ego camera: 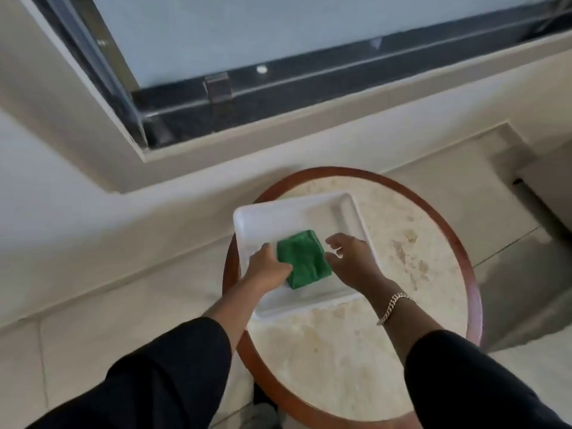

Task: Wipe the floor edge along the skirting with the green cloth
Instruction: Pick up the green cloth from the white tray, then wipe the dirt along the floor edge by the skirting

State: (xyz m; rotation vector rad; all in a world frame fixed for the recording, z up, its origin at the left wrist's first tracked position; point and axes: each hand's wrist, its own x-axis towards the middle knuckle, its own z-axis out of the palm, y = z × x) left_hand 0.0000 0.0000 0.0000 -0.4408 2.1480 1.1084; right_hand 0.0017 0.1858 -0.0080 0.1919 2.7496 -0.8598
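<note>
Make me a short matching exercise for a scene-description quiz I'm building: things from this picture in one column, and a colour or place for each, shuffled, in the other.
Things:
1. cloth
2. tray
3. bracelet
4. table rim

Descriptions:
A. white, resting on the round table
B. reddish-brown wood
C. green, folded, lying in the tray
D. gold-coloured chain on the right wrist

Pairs: 1-C, 2-A, 3-D, 4-B
</note>
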